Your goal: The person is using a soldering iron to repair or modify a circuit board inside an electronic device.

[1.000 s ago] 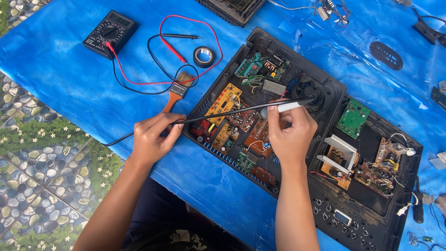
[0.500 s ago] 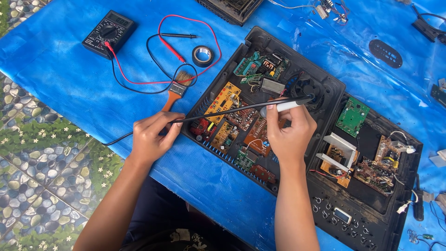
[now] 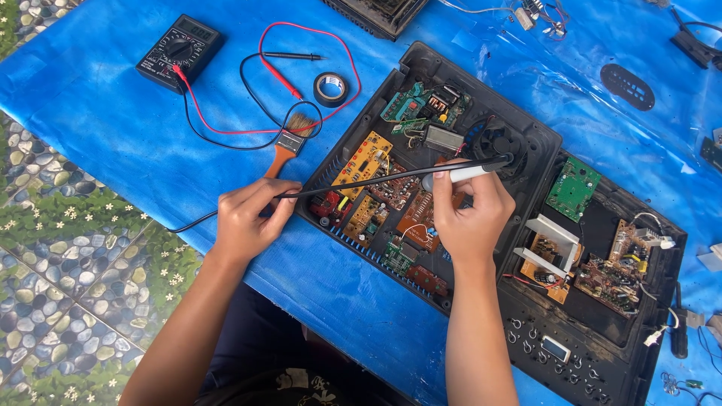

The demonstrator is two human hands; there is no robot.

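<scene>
Right hand [image 3: 470, 214] is closed around a white-handled tool [image 3: 462, 174], gripped like a pen, its tip out of sight among the boards [image 3: 391, 188] just under the hand. The black cable [image 3: 353, 183] runs from the tool's far end back across the open case [image 3: 481, 98] to the left hand [image 3: 248, 218], which pinches it between thumb and fingers at the case's left edge. Judged purpose: holding the cable taut and lifted keeps it off the components and out of the working line. Beyond the left hand lie a brush [image 3: 286, 146], tape roll [image 3: 330, 88] and multimeter [image 3: 179, 53] with its leads, near but apart on the blue surface [image 3: 98, 143].
</scene>
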